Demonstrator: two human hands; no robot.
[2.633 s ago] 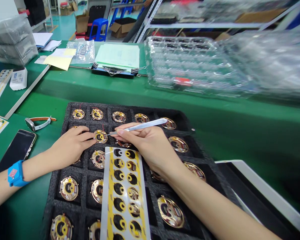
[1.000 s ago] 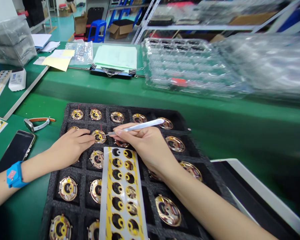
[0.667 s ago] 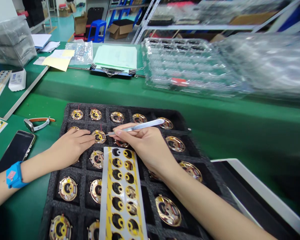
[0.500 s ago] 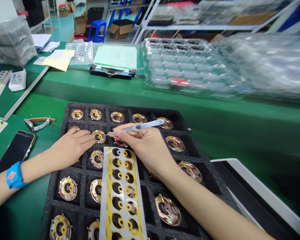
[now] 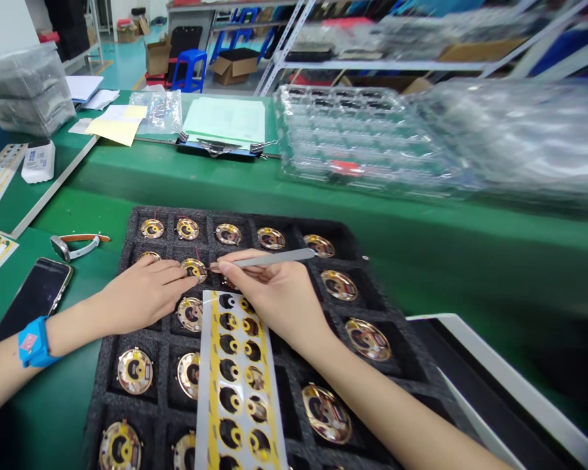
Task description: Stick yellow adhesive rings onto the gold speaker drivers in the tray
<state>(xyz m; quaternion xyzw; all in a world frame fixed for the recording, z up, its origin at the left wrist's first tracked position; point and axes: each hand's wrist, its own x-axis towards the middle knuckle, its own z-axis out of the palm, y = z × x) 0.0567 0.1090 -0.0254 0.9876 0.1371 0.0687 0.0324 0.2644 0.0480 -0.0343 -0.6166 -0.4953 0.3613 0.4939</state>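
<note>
My right hand pinches a pair of metal tweezers, tips pointing left at a round gold watch case in a black foam tray. My left hand lies over the tray with fingers stretched out, their tips at the left edge of that same case. Yellow film and a thin red wire show on the case; whatever the tweezer tips touch is too small to make out. A sheet of yellow-and-black stickers rests across the tray below my right hand. Several similar gold cases sit in the other compartments.
On the left lie a smartphone and a wristwatch. A clipboard with papers and clear plastic trays stand at the back of the green bench. A white-edged black panel is right of the foam tray.
My left fingers have shifted slightly right along the watch case. The tweezers have tilted to a flatter angle, their back end lower. The view has moved a little.
</note>
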